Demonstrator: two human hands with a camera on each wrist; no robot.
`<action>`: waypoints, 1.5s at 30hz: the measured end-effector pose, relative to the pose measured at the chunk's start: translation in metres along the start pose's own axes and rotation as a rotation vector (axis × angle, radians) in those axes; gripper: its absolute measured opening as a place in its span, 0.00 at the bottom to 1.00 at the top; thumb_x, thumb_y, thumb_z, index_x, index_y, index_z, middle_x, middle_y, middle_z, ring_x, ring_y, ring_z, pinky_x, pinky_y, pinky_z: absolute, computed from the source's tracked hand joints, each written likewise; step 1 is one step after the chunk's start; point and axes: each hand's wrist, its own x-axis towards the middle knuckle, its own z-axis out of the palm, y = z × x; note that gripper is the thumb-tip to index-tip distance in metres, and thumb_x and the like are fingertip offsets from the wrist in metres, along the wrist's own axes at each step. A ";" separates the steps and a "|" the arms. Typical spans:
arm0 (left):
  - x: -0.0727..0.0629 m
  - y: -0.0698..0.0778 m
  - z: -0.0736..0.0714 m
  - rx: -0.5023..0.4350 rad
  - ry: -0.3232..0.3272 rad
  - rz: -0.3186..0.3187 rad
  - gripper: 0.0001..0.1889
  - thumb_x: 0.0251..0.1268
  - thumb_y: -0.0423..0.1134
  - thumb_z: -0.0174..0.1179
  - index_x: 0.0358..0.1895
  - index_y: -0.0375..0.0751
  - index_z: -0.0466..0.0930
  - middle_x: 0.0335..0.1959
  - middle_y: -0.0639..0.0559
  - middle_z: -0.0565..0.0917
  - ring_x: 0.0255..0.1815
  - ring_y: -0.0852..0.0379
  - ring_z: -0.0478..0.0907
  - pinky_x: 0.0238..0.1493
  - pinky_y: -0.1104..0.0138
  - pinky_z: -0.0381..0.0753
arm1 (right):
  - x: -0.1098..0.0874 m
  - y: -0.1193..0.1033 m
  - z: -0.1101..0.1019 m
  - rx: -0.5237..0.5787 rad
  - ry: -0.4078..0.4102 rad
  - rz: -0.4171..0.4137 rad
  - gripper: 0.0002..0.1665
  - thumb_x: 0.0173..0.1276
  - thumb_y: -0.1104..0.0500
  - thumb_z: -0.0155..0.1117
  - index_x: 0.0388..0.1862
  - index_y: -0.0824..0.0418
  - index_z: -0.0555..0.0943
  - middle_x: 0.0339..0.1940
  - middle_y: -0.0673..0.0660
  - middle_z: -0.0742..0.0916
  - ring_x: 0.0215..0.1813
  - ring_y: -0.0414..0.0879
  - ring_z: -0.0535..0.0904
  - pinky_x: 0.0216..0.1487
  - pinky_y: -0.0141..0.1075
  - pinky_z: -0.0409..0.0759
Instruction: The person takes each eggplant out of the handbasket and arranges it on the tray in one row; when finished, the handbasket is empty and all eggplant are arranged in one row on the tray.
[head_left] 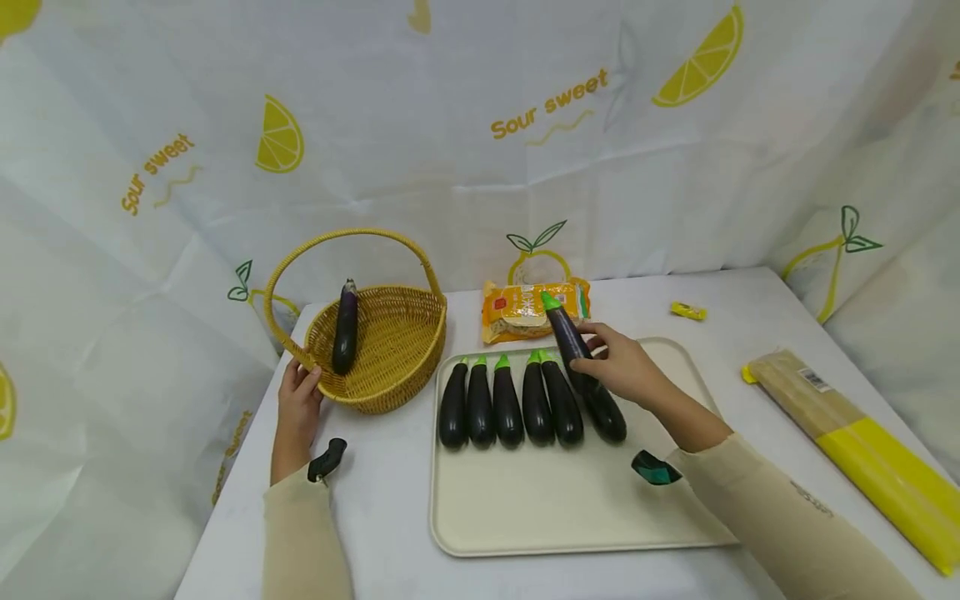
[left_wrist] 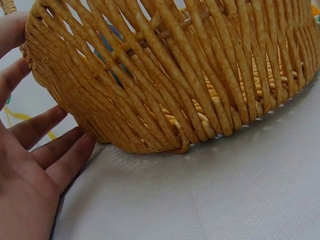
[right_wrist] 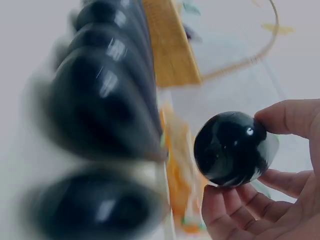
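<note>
My right hand holds an eggplant with a bright green stem between thumb and fingers, above the tray's right half. In the right wrist view, this glossy eggplant shows its rounded end. Below it lies another eggplant, its upper part covered. More dark eggplants lie side by side on the beige tray. My left hand touches the left side of a wicker basket; the left wrist view shows its spread fingers against the woven wall. One eggplant leans inside the basket.
An orange food packet lies behind the tray. At the right are a small yellow wrapped item and a long yellow-and-tan package. The basket's tall handle arches upward. A lemon-print curtain hangs behind the white table.
</note>
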 end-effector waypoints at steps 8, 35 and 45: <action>-0.001 -0.001 -0.002 0.034 0.019 -0.014 0.27 0.75 0.34 0.52 0.73 0.45 0.58 0.66 0.44 0.65 0.57 0.56 0.70 0.48 0.72 0.75 | -0.045 0.051 -0.013 -0.024 0.070 0.159 0.43 0.68 0.45 0.62 0.74 0.62 0.59 0.59 0.71 0.74 0.58 0.65 0.72 0.44 0.49 0.78; -0.002 0.002 0.003 0.028 0.019 -0.007 0.26 0.75 0.34 0.51 0.73 0.45 0.58 0.69 0.42 0.63 0.60 0.54 0.68 0.51 0.72 0.73 | -0.037 0.063 -0.007 -0.208 -0.014 0.155 0.50 0.66 0.29 0.54 0.69 0.69 0.66 0.54 0.69 0.80 0.52 0.62 0.76 0.48 0.54 0.74; -0.002 0.003 0.003 0.030 0.014 -0.009 0.27 0.75 0.34 0.51 0.74 0.46 0.58 0.69 0.42 0.62 0.61 0.54 0.68 0.51 0.72 0.73 | 0.007 0.012 -0.015 -0.270 0.038 0.041 0.40 0.69 0.38 0.57 0.68 0.66 0.69 0.53 0.67 0.81 0.47 0.58 0.78 0.43 0.49 0.77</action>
